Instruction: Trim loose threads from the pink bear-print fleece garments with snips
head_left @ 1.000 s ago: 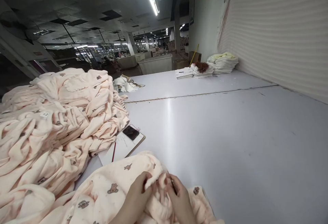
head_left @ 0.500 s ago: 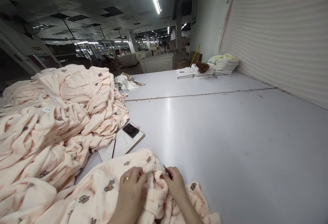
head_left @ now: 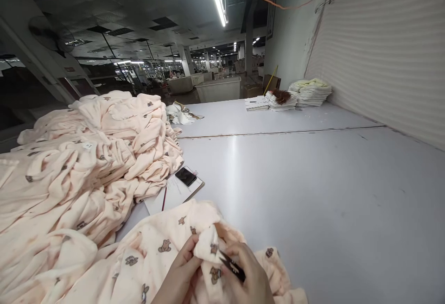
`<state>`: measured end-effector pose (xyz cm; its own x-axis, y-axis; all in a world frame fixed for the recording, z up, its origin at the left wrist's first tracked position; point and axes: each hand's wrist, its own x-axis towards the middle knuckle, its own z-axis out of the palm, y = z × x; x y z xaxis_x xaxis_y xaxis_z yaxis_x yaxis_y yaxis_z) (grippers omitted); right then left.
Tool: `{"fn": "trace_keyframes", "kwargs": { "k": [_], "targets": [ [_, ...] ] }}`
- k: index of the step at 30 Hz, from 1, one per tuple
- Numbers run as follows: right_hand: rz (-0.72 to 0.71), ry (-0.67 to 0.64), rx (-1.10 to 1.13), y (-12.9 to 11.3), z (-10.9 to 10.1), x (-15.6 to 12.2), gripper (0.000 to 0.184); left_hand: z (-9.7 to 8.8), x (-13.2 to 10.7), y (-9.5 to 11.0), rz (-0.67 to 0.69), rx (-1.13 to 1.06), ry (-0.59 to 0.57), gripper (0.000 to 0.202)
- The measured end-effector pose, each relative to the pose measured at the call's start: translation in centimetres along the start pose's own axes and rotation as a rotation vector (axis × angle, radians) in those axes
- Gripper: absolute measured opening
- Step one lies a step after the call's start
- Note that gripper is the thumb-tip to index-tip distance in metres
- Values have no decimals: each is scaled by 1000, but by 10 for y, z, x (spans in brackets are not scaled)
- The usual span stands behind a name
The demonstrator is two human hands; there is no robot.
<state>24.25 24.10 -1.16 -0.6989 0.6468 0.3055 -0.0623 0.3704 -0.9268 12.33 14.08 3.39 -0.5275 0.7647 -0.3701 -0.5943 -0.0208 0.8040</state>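
A pale pink fleece garment with small brown bear prints (head_left: 153, 253) lies on the white table at the bottom of the view. My left hand (head_left: 179, 278) pinches a raised fold of this garment between thumb and fingers. My right hand (head_left: 252, 278) is closed on small black thread snips (head_left: 231, 265), whose blades point left at the held fold. Both wrists run off the bottom edge.
A big heap of the same pink garments (head_left: 86, 165) fills the left side. Beside it lies a clipboard with paper (head_left: 175, 193), a dark phone (head_left: 186, 176) and a red pen (head_left: 164, 198). Folded stacks (head_left: 311, 91) stand far back by the wall. The white table (head_left: 313, 193) stretches right.
My left hand has lifted a fold of the garment up off the table. My right hand has brought the snips lower, against that fold. The view has shifted slightly.
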Motion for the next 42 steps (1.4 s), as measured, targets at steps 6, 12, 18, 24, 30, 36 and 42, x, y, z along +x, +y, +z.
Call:
{"fn": "trace_keyframes", "kwargs": {
  "k": [6, 12, 18, 24, 30, 36, 42],
  "targets": [
    [-6, -71, -58, -22, -14, 11, 29, -3, -9, -2, 97, 70, -26, 27],
    [-1, -120, -97, -32, -10, 16, 35, -8, -15, 0, 425, 739, 67, 33],
    [-94, -73, -257, -19, -7, 5, 36, -9, -29, 12, 559, 1056, 442, 29],
    [-95, -96, -138, -25, -5, 1, 26, -15, -35, 11, 347, 1017, 162, 14],
    [-215, -201, -334, -52, -2, 8, 26, -18, -35, -4, 530, 1087, 384, 12],
    [-199, -277, -430, -58, -6, 12, 21, -24, -34, -7, 773, 1245, 372, 15],
    [-177, -241, -453, -64, -9, 13, 18, -32, -36, -13, 893, 1297, 383, 21]
  ]
}}
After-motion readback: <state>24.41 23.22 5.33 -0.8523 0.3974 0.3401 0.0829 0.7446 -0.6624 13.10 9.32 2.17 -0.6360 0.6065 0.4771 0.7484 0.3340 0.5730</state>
